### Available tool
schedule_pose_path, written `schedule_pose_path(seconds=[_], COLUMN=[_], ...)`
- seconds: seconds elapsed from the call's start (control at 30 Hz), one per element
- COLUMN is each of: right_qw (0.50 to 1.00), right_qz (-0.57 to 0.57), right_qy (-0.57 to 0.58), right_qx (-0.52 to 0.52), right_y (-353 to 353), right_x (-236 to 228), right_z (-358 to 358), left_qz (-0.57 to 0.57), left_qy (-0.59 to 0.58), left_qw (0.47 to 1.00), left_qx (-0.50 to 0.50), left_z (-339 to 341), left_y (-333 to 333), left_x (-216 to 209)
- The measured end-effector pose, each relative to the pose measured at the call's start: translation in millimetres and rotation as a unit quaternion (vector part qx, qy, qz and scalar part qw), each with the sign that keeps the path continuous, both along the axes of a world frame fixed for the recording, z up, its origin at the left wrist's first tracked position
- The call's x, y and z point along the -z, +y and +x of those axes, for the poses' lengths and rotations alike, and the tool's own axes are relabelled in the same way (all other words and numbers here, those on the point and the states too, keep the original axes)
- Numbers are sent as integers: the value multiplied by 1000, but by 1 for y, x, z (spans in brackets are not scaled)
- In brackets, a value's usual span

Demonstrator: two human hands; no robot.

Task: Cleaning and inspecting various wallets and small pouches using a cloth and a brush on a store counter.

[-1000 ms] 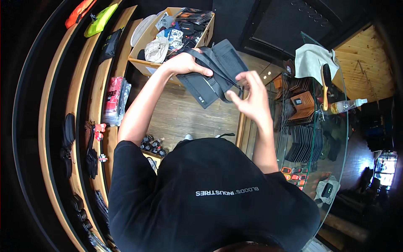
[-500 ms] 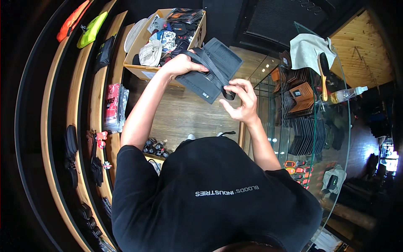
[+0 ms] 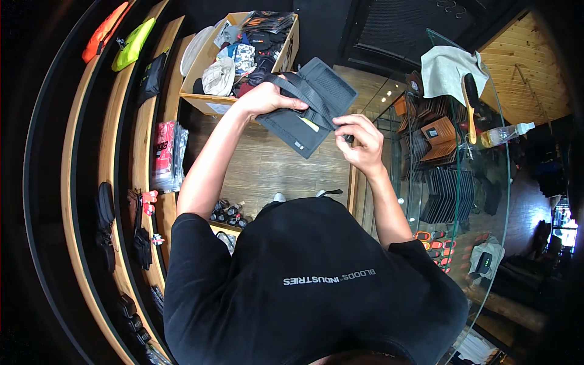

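A black fold-out wallet (image 3: 289, 132) lies spread open in the air in front of me, its upper panel showing a ribbed or mesh pocket. My left hand (image 3: 266, 99) grips it from the left, thumb pressed on the inside. Across the wallet runs a wide black webbing strap (image 3: 304, 97), sloping down to the right. At the strap's end, by the wallet's right edge, my right hand (image 3: 363, 143) is closed in a pinch. A small pale yellowish slip (image 3: 309, 124) shows on the lower panel beside the strap.
Behind the wallet stands a cardboard box (image 3: 201, 104) of caps and packaged goods. Wooden shelves (image 3: 108, 164) with pouches line the left. At right, a glass display case (image 3: 453, 243) holds wallets; a grey cloth (image 3: 447, 70), a brush (image 3: 470, 109) and a spray bottle (image 3: 505, 135) rest on top.
My right hand's spread fingers have drawn together at the strap's end. The wallet has shifted slightly right and down, and the pale slip now shows on its lower panel.
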State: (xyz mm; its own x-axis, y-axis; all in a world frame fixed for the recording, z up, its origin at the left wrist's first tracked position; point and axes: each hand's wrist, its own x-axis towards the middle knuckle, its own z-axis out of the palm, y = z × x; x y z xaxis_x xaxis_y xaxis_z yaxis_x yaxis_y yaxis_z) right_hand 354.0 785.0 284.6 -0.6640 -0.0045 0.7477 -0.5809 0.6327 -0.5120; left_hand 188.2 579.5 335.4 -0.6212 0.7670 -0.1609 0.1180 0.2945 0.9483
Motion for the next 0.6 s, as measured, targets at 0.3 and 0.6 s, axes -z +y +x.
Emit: schedule_pose_path(seconds=[0.3, 0.6], right_qw=[999, 997], right_qz=[-15, 8], right_qy=[-49, -67], right_qx=[2, -24], right_y=[-4, 10], right_x=[-7, -1], right_z=[5, 12], left_qz=[4, 153], left_qy=[5, -21], left_qw=[1000, 988], left_qx=[22, 13], left_z=[4, 18], left_y=[4, 10], left_x=[2, 30])
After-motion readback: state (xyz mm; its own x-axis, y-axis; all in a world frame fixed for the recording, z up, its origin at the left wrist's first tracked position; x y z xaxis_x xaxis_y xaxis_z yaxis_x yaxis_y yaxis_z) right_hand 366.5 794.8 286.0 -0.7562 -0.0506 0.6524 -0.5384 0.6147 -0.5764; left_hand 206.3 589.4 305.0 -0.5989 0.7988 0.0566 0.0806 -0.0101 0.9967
